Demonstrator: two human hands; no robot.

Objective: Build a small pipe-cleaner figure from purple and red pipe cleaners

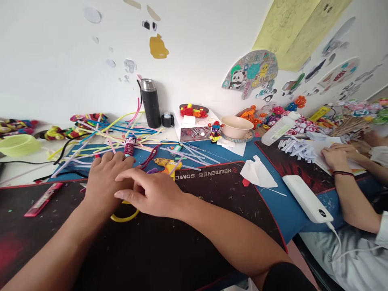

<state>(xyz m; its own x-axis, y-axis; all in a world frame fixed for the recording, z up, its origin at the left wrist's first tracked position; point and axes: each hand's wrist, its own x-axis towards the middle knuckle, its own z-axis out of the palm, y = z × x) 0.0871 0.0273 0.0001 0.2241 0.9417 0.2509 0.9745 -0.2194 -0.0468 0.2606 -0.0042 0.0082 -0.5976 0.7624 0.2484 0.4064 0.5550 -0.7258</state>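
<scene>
The left hand lies palm down, grip hidden, just near of a maroon-and-white fuzzy figure, seemingly well formed; loose multicoloured pipe cleaners lie unworked around it. The right hand, thumb and fingers parted, looks empty.

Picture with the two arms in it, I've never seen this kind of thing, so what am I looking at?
There's no machine: a camera worn on a person's head looks forward and down at their bare left hand and right hand. Both are over a dark mat. Beyond lie colored craft stems, a yellow glue gun, a black flask and a bowl. The right hand looks empty; the left palm is hidden. Another person's hands are at far right.
</scene>
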